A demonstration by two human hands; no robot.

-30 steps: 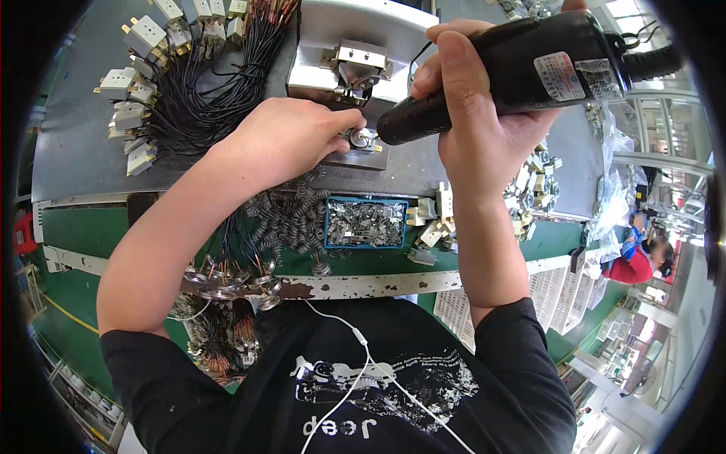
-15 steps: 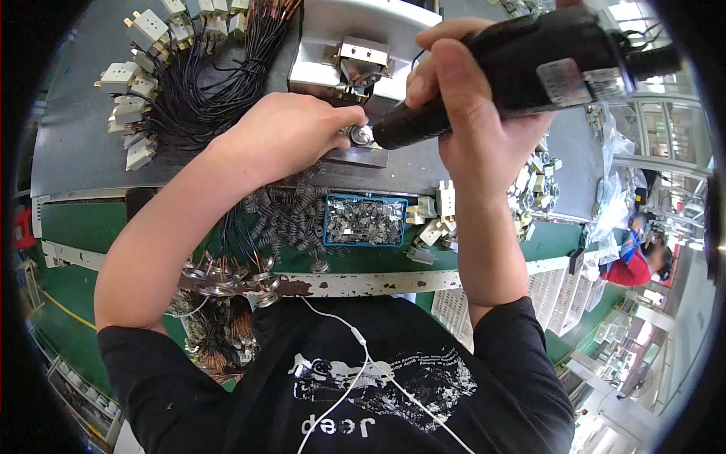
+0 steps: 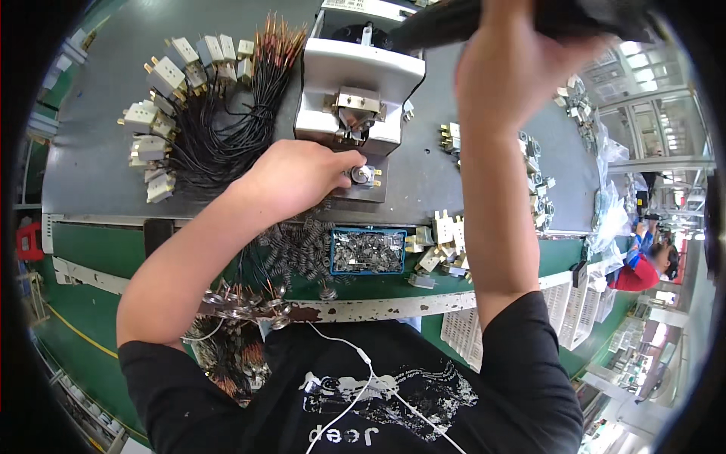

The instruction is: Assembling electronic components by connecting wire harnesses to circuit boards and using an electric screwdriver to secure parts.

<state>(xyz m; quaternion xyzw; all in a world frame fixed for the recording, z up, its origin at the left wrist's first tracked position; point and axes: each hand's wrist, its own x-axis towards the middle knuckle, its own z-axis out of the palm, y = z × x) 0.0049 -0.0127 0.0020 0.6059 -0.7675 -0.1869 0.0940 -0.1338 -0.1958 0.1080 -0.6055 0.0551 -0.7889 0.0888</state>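
Note:
My right hand grips a black electric screwdriver, partly cut off by the upper edge of view. Its thin end points left and lies over the top of a white box-shaped machine, beside a small upright metal piece. With thumb and forefinger pinched, my left hand steadies a small white plug part with brass pins on a metal block. A round silvery piece sits on the plug part beside my fingertips. My other left fingers are curled and partly hidden.
Several white plug parts with black wires lie at the left. A blue tray of small metal pieces stands near me, beside coiled springs. More plug parts lie right of it. Another person is far right.
The screwdriver has moved up and away from the plug part to the top of the white machine. My left hand stays at the plug part, and the view has shifted.

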